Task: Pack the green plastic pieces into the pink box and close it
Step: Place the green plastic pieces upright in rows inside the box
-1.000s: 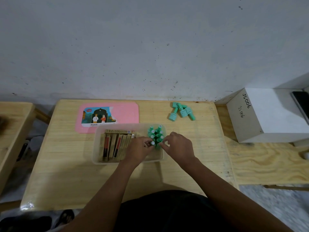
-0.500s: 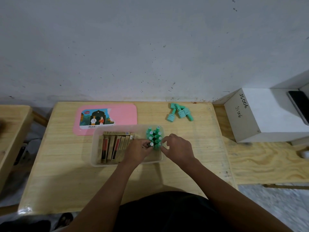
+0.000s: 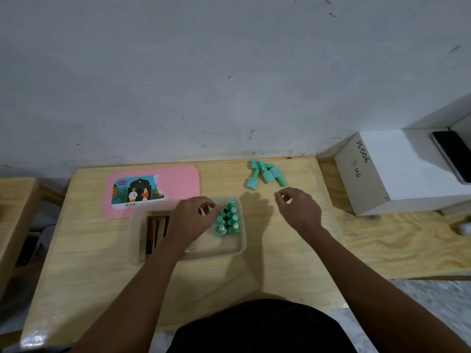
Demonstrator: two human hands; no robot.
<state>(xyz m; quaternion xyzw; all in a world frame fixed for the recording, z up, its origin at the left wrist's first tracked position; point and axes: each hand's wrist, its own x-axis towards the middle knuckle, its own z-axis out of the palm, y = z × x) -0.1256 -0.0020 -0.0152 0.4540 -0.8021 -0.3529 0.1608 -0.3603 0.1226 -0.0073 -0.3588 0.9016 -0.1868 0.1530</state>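
A translucent box (image 3: 240, 247) sits mid-table. Several green plastic pieces (image 3: 230, 220) stand upright in its right end. Its pink lid (image 3: 178, 182), with a picture label, lies flat just behind it. A few more green pieces (image 3: 266, 174) lie loose at the table's back right. My left hand (image 3: 190, 220) hovers over the box with fingers loosely curled, its fingertips beside the standing pieces and holding nothing. My right hand (image 3: 299, 210) is raised between the box and the loose pieces, fingers loosely curled and empty.
Brown and red flat items (image 3: 153, 233) fill the box's left end. A white box marked JS006 (image 3: 407, 169) stands on the bench to the right, with a dark phone (image 3: 451, 154) on top. Another wooden table (image 3: 15, 212) is at the left.
Both hands have let go of the standing green pieces. My right hand has lifted out of the box and moved right toward the loose pieces; my left hand has drawn slightly back.
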